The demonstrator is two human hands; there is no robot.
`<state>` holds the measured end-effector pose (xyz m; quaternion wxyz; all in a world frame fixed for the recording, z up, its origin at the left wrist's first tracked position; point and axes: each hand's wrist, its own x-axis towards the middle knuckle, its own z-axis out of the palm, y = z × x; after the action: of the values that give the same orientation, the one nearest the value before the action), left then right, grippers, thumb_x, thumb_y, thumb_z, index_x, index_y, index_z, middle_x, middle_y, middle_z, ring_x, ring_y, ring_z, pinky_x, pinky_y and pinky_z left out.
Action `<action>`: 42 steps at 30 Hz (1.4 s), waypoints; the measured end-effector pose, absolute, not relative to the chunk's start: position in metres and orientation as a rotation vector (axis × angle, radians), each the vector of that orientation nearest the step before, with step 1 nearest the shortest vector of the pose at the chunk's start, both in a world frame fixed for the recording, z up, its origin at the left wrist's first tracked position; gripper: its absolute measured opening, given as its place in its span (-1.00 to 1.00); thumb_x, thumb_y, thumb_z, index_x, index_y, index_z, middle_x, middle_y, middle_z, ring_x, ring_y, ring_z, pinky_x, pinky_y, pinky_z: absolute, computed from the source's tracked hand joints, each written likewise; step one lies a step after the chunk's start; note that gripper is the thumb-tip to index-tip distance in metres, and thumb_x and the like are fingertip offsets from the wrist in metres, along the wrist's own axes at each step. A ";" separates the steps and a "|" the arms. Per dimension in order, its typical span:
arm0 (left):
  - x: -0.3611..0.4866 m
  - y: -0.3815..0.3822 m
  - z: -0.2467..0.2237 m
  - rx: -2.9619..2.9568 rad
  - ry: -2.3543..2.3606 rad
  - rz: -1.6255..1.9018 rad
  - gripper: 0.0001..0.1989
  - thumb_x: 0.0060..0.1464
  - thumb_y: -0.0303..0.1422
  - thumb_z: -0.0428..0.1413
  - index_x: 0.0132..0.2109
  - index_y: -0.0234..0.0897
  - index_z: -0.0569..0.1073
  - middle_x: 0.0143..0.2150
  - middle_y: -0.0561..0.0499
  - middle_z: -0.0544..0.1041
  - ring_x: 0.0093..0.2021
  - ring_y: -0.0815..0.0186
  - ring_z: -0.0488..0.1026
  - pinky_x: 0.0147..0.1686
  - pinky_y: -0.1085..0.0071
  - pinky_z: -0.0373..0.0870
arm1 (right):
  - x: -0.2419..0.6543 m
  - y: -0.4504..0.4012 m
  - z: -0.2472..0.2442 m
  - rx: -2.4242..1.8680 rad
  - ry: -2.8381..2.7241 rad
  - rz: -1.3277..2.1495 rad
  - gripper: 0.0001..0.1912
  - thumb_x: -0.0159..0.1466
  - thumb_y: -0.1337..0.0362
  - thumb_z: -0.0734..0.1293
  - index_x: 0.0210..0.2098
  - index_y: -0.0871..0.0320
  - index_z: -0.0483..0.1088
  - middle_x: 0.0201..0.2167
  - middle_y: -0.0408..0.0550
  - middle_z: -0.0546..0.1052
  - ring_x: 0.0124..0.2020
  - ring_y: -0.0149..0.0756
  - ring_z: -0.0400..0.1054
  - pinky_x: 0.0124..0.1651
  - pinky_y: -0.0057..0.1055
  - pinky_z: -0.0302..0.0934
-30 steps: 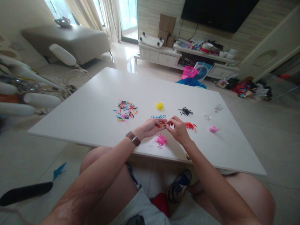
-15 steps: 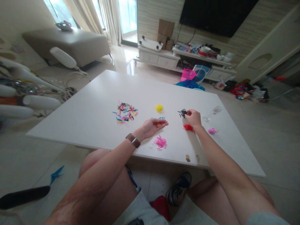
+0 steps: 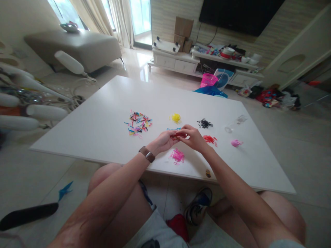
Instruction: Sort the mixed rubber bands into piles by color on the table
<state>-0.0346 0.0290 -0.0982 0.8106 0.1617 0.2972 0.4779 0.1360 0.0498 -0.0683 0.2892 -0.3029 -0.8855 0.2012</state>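
Observation:
My left hand (image 3: pixel 165 140), with a brown-strapped watch on its wrist, lies palm up and cups a few small rubber bands (image 3: pixel 174 136). Over that palm, my right hand (image 3: pixel 192 137) has its thumb and fingers pinched together; what they grip is too small to make out. Just behind the hands lie blue rubber bands (image 3: pixel 170 129), partly hidden. Around them are piles of yellow bands (image 3: pixel 176 118), black bands (image 3: pixel 205 123), red bands (image 3: pixel 210 139) and pink bands (image 3: pixel 177 156). Farther left is a mixed-colour heap of bands (image 3: pixel 139 123).
The white table (image 3: pixel 85 132) carries a clear plastic container (image 3: pixel 242 119), a clear ring-shaped piece (image 3: pixel 229 128), a pink item (image 3: pixel 236 143) and a small cartoon figure (image 3: pixel 208 173) near the front edge. A blue stool (image 3: pixel 212 91) and a pink basket (image 3: pixel 208 80) stand beyond.
My right hand has left the black pile and moved left to my left palm, its fingers now pinched there. My left hand stays in place, its fingers slightly more curled.

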 end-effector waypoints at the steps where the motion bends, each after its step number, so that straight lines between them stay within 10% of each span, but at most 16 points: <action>1: -0.034 0.029 -0.098 0.358 0.637 1.019 -0.74 0.13 -0.71 -0.04 -0.32 -0.51 0.55 -0.30 -0.19 0.59 -0.28 0.34 0.54 -0.16 0.46 0.47 | 0.136 0.050 -0.070 -0.810 -2.373 0.519 -0.83 0.27 0.36 0.37 -0.18 0.07 0.57 -0.28 -0.05 0.47 -0.26 -0.30 0.38 -0.18 -0.36 0.30; 18: -0.033 0.023 -0.096 0.517 0.638 0.896 -0.71 -0.02 -0.78 0.03 -0.28 -0.47 0.57 -0.18 -0.18 0.61 -0.18 0.37 0.54 0.08 0.42 0.41 | 0.141 0.049 -0.064 -0.955 -2.389 0.630 -0.85 0.22 0.46 0.37 -0.34 0.15 0.59 -0.38 -0.08 0.51 -0.39 -0.37 0.38 -0.27 -0.42 0.25; 42: -0.036 0.014 -0.092 0.790 0.620 0.633 -0.76 -0.22 -0.68 0.26 -0.31 -0.45 0.55 -0.33 -0.08 0.56 -0.33 0.41 0.49 -0.24 0.49 0.42 | 0.144 0.037 -0.052 -1.094 -2.707 0.596 -0.90 0.15 0.43 0.39 -0.49 0.19 0.46 -0.50 -0.15 0.48 -0.48 -0.45 0.25 -0.39 -0.49 0.01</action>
<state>-0.0364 0.0144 -0.0918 0.8290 0.3721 0.2923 0.2981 0.1437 0.0374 -0.0520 0.0809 -0.3659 -0.9055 0.1992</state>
